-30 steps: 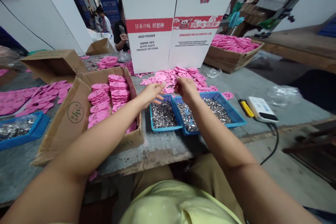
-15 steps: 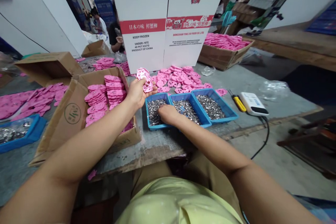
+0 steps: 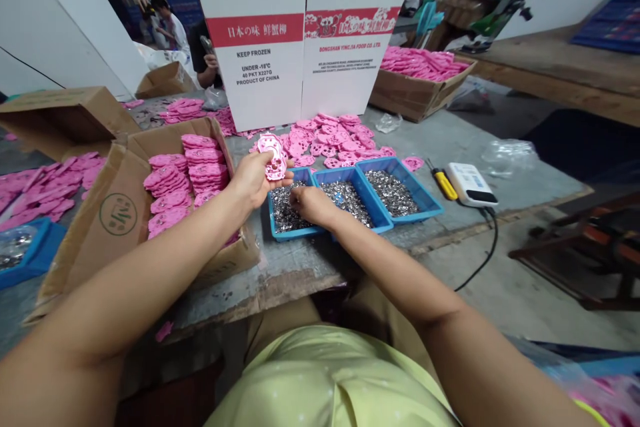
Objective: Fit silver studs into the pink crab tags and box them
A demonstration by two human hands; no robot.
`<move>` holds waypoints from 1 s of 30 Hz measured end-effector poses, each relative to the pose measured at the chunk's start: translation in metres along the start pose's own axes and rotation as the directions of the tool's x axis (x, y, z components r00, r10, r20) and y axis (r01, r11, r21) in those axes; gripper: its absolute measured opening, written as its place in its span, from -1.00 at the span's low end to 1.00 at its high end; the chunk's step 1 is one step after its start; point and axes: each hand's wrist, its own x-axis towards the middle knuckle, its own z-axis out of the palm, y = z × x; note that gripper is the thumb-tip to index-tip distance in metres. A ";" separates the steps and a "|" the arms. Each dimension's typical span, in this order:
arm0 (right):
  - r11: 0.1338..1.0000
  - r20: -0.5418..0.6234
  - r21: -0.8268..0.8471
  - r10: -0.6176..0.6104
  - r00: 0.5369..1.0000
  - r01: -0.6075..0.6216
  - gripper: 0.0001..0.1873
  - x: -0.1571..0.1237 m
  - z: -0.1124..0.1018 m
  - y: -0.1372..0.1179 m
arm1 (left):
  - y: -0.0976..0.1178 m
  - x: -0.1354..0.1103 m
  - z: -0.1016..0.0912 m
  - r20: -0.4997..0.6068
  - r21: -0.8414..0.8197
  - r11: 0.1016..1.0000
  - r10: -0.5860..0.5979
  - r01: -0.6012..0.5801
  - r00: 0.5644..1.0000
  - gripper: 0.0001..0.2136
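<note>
My left hand point(image 3: 254, 179) grips a pink plastic piece point(image 3: 273, 156) with cut-out holes, thumb on top and fingers beneath. It is held tilted up beside the left blue tray point(image 3: 295, 235). Over that tray is my right hand point(image 3: 311, 205), its fingers bent down at the small shiny metal parts point(image 3: 287, 213). The fingertips are partly hidden, so whether they pinch a part does not show. Two more blue trays with similar metal parts, the middle tray point(image 3: 384, 223) and the right tray point(image 3: 425, 212), adjoin it. Behind the trays lies a loose pile of pink pieces point(image 3: 333, 140).
An open cardboard box point(image 3: 117, 213) with stacked pink pieces stands at my left. A white carton panel point(image 3: 265, 100) rises behind the pile. To the right are a yellow-handled screwdriver point(image 3: 445, 185), a white device point(image 3: 471, 185) with a cable, and a box of pink pieces point(image 3: 417, 97).
The view has shifted, so the scene sits slightly lower left and higher in the picture. My right hand has lifted slightly from the metal parts; my left hand still holds the pink piece.
</note>
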 end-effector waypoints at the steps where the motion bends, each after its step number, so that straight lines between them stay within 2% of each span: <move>1: 0.999 -0.020 0.054 0.010 1.000 -0.009 -0.71 0.000 0.000 0.002 | 0.000 0.000 0.000 -0.004 -0.002 1.000 0.000 0.000 1.000 -0.85; 6: 0.942 -0.133 0.337 0.044 0.990 0.004 -0.73 0.003 0.004 0.009 | -0.001 0.002 -0.001 -0.031 0.004 1.000 0.004 -0.004 1.000 -0.82; 10: 0.827 -0.199 0.560 0.090 0.976 0.038 -0.84 0.008 0.006 0.015 | -0.001 0.003 -0.001 -0.031 0.043 0.999 0.004 -0.003 1.000 -0.84; 13: 0.636 -0.238 0.770 0.212 0.948 0.051 -0.92 0.011 0.003 0.019 | -0.003 0.000 -0.002 0.002 0.114 0.993 0.014 -0.014 1.000 -0.94; 16: 0.393 -0.233 0.914 0.301 0.925 0.103 -0.90 0.010 -0.003 0.022 | -0.005 -0.005 -0.002 0.044 0.217 0.975 0.032 -0.041 0.999 -0.81; 19: 0.268 -0.286 0.942 0.323 0.902 0.202 -0.79 0.002 -0.012 0.020 | -0.006 -0.010 -0.002 0.068 0.280 0.959 0.032 -0.050 0.997 -0.72; 25: 0.226 -0.401 0.913 0.332 0.854 0.340 -0.81 -0.019 -0.023 0.004 | -0.008 -0.015 0.000 0.152 0.265 0.961 0.043 -0.083 0.987 -0.64; 28: 0.260 -0.452 0.888 0.332 0.828 0.380 -0.83 -0.023 -0.025 0.000 | -0.008 -0.017 0.000 0.210 0.226 0.969 0.055 -0.103 0.976 -0.71; 30: 0.321 -0.486 0.864 0.331 0.809 0.388 -0.84 -0.024 -0.023 -0.001 | -0.007 -0.018 -0.001 0.238 0.203 0.973 0.061 -0.111 0.969 -0.76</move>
